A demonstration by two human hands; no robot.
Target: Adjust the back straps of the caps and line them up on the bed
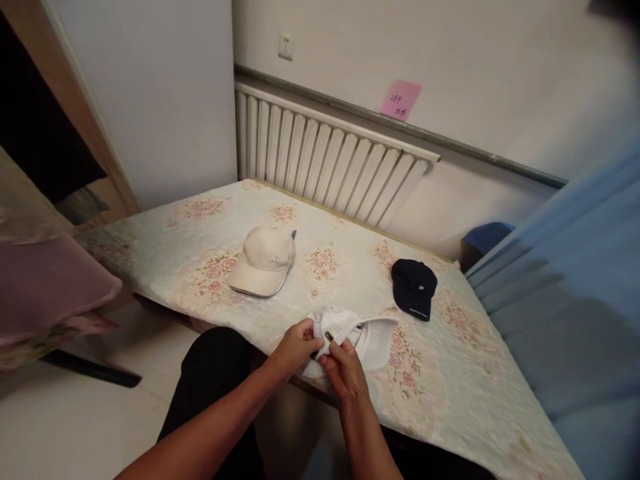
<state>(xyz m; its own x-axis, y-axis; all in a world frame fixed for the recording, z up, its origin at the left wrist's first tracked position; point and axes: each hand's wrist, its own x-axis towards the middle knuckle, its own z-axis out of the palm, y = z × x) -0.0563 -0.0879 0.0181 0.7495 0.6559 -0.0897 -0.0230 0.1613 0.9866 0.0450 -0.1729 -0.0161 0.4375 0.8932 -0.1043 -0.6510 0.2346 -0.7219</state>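
- Left hand (300, 347), in the head view, is closed in a pinch: thumb and fingertips grip the back strap (317, 328) of a white cap (373, 339) at the near edge of the surface (450, 400).
- Right hand (347, 370) is also closed, its fingertips nipping the same strap just right of the left hand's hold. The two sets of fingertips almost touch.
- A small brass-coloured buckle (329, 335) shows between the two pinches, on the strap.
- The white cap lies straight ahead of both hands, its back opening turned to the person and its crown partly crumpled on the floral cover.
- Its long axis runs from the hands outward and to the right, with the brim at the far right end, pointing away from the person.
- Both hands sit at the strap end; the right hand is the nearer one to the crown and brim, the left is on the outer, left side.
- A beige cap (265, 263) rests farther in and to the left, well apart from the hands, brim towards the person.
- A dark cap (414, 287) lies farther in and to the right, near the white cap's brim but not touching it.
- Neither hand touches those two caps.
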